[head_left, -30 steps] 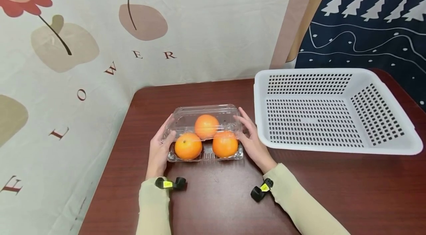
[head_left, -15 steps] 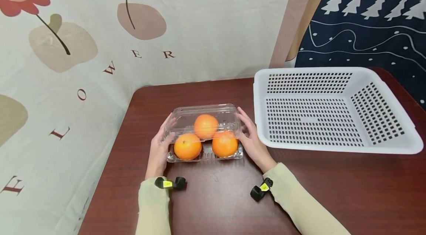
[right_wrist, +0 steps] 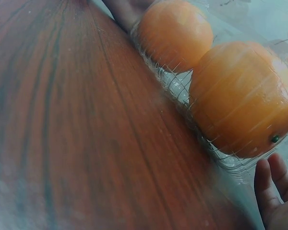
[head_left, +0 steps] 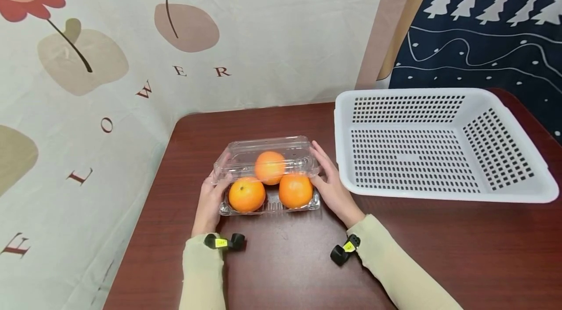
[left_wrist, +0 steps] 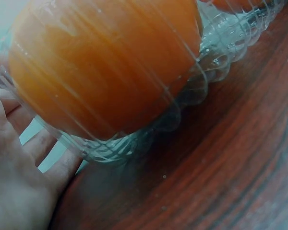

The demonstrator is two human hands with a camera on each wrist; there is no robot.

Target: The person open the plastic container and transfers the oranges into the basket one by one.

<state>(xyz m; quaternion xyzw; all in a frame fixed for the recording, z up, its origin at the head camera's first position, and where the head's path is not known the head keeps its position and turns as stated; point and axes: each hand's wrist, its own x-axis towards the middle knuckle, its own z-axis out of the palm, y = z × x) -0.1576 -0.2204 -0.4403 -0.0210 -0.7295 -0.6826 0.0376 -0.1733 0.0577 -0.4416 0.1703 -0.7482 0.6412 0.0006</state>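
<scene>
A clear plastic clamshell box [head_left: 275, 206] sits on the table with three oranges in it: one at front left [head_left: 247, 195], one at front right [head_left: 296, 191] and one behind [head_left: 270, 167]. Its transparent lid [head_left: 246, 146] tilts over the rear, raised at the front. My left hand [head_left: 210, 200] grips the box's left side, thumb in front and fingers behind, partly seen through the plastic. On the right side my right hand [head_left: 331, 188] grips the lid's end with thumb and fingers. The right wrist view shows fingertips [right_wrist: 263, 172] right at the box's corner, beside an orange.
A white perforated plastic basket [head_left: 439, 193] stands on the right of the dark red wooden table [head_left: 281, 261], close to my right hand. Behind the table hangs a printed curtain [head_left: 285, 32], with a dark blue cloth [head_left: 474, 56] at far right.
The lid's front edge has risen slightly, its left corner most, showing more of the front oranges. Both hands stay at the box's sides with only small shifts.
</scene>
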